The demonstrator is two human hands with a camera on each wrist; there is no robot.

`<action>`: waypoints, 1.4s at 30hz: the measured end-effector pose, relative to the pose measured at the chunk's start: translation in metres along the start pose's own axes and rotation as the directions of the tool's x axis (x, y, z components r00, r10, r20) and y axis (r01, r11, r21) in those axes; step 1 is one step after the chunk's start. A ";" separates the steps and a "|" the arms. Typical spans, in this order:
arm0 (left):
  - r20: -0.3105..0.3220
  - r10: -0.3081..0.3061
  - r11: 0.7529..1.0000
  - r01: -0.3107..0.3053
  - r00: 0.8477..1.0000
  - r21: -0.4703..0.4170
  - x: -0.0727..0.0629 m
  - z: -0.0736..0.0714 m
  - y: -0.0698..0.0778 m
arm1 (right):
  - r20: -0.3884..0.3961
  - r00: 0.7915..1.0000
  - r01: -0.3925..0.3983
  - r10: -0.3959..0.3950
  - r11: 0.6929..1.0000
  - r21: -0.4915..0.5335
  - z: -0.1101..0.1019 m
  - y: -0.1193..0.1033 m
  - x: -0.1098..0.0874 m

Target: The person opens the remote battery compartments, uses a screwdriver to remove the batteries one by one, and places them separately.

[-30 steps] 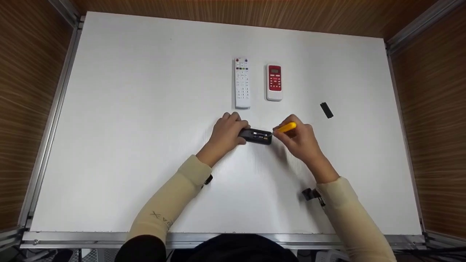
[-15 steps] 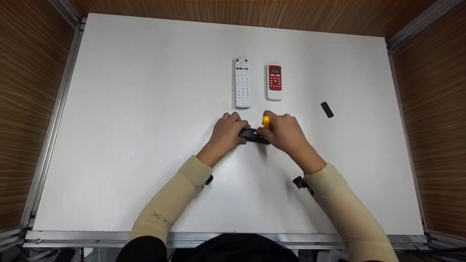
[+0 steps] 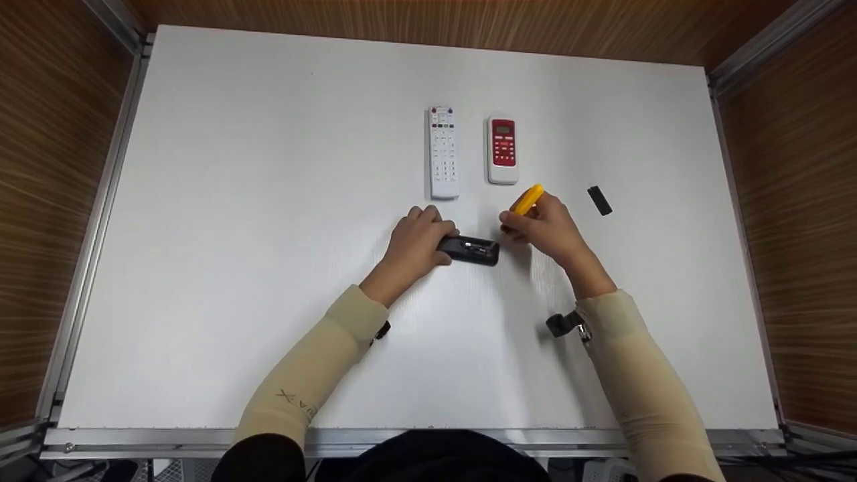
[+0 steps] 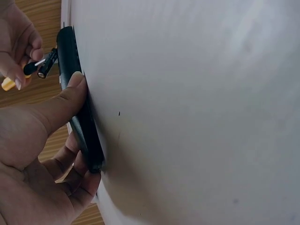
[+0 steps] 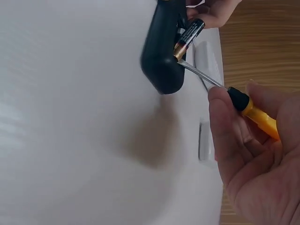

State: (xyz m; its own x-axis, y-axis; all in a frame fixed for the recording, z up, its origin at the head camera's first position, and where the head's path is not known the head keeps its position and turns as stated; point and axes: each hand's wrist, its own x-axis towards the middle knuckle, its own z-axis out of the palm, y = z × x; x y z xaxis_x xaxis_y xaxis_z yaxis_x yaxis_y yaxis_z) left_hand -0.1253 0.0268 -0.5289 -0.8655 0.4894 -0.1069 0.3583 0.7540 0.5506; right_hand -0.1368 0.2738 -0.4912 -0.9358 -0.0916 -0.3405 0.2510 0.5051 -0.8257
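My left hand [image 3: 416, 242] grips one end of a black remote control [image 3: 458, 248], thumb on one side and fingers on the other. The remote's battery compartment faces up, uncovered. In the right wrist view, a black-and-copper battery [image 5: 191, 36] tilts up out of the compartment. My right hand [image 3: 553, 226] holds a screwdriver [image 3: 529, 199] by its yellow handle. Its metal shaft [image 5: 202, 75] reaches to the battery's copper end and appears to touch it. A second battery cannot be made out clearly. The black battery cover [image 3: 600, 201] lies apart on the right.
Beyond the hands, a white remote control [image 3: 443, 154] and a red-and-white remote control [image 3: 503, 150] lie face up on the white table [image 3: 268, 167]. Wood-patterned panels [image 3: 790, 201] stand along the back and sides.
My right hand came in over the compartment with the screwdriver, then drew back to the right. The battery now sticks up at an angle. My left hand stays put.
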 end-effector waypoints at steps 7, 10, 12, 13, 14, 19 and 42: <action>-0.005 0.005 1.000 -0.005 1.000 0.000 -0.001 0.001 0.001 | -0.049 0.996 0.074 -0.071 0.995 0.060 0.000 0.005 -0.015; -0.010 0.006 1.000 -0.006 1.000 -0.003 -0.002 0.001 0.001 | -0.091 0.988 0.133 -0.125 0.986 0.099 -0.001 0.008 -0.021; -0.012 0.003 1.000 -0.004 1.000 -0.006 -0.002 0.001 0.001 | -0.117 0.980 0.175 -0.160 0.975 0.135 -0.001 0.009 -0.025; -0.012 0.000 1.000 0.000 1.000 -0.009 -0.002 0.001 0.001 | -0.131 0.975 0.199 -0.179 0.967 0.159 0.000 0.013 -0.025; -0.012 -0.003 1.000 0.003 1.000 -0.010 -0.003 0.001 0.001 | -0.144 0.970 0.222 -0.197 0.956 0.191 0.001 0.017 -0.026; -0.010 -0.008 1.000 0.008 1.000 -0.013 -0.003 0.002 0.000 | -0.179 0.939 0.331 -0.295 0.915 0.232 0.013 0.014 -0.045; -0.051 0.056 0.994 -0.051 0.997 0.099 -0.007 0.005 -0.002 | -0.233 0.678 0.590 -0.697 0.706 -0.392 0.042 0.026 -0.056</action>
State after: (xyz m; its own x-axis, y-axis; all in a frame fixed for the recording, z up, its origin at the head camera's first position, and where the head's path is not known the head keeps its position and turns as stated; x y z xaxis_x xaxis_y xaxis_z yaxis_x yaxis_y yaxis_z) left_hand -0.1184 0.0245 -0.5336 -0.8608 0.5079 -0.0330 0.4348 0.7675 0.4711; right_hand -0.0675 0.2554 -0.5123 -0.8675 -0.2137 0.4493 -0.4720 0.6390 -0.6074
